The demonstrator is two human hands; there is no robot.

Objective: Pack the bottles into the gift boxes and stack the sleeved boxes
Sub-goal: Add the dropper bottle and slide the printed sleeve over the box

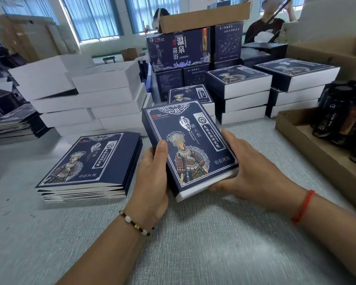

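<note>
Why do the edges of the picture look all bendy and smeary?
In the head view the wide lens bows the edges; the table looks streaky from motion blur, the dark bottles are soft, but the sleeved box held by both hands stays sharp, and window daylight lights the scene evenly.

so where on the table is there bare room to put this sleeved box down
Bare tabletop lies in front of both hands, and between the flat sleeve pile and the held sleeved box. There is a narrower strip between that box and the cardboard tray of bottles. The back is crowded with white boxes and sleeved stacks.
</note>
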